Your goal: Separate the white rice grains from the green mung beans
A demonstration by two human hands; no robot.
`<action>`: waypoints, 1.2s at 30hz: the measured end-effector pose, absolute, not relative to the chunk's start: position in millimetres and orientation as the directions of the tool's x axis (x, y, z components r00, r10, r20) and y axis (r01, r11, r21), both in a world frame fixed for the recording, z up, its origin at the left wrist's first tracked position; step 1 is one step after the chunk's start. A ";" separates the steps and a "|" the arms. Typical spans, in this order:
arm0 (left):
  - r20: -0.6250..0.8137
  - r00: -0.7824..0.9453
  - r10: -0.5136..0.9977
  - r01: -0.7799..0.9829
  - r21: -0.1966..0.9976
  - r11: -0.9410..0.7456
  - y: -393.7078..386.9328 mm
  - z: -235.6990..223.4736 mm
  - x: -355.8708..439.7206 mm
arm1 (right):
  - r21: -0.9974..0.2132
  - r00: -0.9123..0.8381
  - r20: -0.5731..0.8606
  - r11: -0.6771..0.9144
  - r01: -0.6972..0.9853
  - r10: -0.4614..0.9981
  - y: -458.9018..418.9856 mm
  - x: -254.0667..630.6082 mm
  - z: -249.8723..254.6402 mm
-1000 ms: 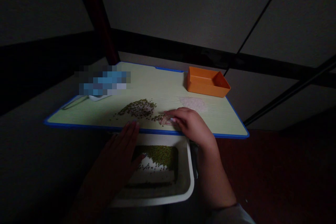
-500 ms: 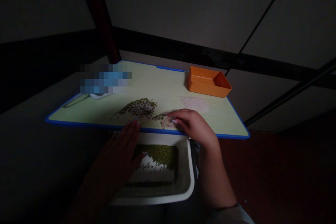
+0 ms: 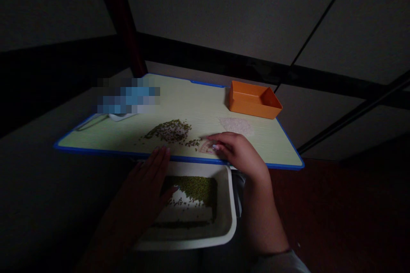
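My left hand (image 3: 149, 179) lies flat with its fingers stretched out over the board's near edge, thumb over the white basin (image 3: 233, 204). Green beans (image 3: 198, 187) lie in the basin, mostly toward its far side. My right hand (image 3: 235, 147) rests on the pale board (image 3: 198, 102), index finger and thumb apart at a few loose beans (image 3: 194, 142). Beneath these fingertips shows a flat, pinkish patterned patch (image 3: 206, 147), which I cannot identify. Left of it spreads a pile of green and darker beans (image 3: 169, 131), with pale bits among them.
An orange open box (image 3: 253, 102) stands at the board's back right. Before it lies a thin patch of whitish grains (image 3: 237, 125). At the back left, a blurred-out blue thing (image 3: 128, 98) sits on a white base. A blue rim (image 3: 105, 152) edges the board.
My right hand has shifted very slightly right, and a few beans near its fingertips lie differently. My left hand, the basin and the box are where they were.
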State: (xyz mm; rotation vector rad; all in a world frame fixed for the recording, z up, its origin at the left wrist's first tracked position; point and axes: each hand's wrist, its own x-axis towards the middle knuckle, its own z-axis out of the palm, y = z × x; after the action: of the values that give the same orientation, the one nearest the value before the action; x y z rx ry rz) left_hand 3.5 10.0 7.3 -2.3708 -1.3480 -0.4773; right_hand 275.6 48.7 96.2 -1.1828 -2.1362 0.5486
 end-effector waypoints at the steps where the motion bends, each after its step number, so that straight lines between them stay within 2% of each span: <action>1: 0.461 0.482 0.745 0.869 -0.147 -0.472 9.8 7.6 3.7 | -0.612 -0.391 0.324 0.506 0.608 0.862 48.9 275.8 95.5; 22: 0.455 0.487 0.746 0.868 -0.154 -0.473 9.0 11.1 4.9 | -0.511 -0.367 0.353 0.506 0.695 0.861 54.4 264.3 91.5; 36: 0.429 0.482 0.764 0.869 -0.125 -0.478 10.7 8.9 3.3 | -0.561 -0.468 0.336 0.572 0.598 0.818 51.9 259.4 95.3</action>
State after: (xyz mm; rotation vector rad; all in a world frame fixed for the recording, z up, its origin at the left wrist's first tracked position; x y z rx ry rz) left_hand 3.3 10.7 8.9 -2.4070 -1.3766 -0.4536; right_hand 259.4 51.9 95.3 -1.1266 -2.2252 0.4950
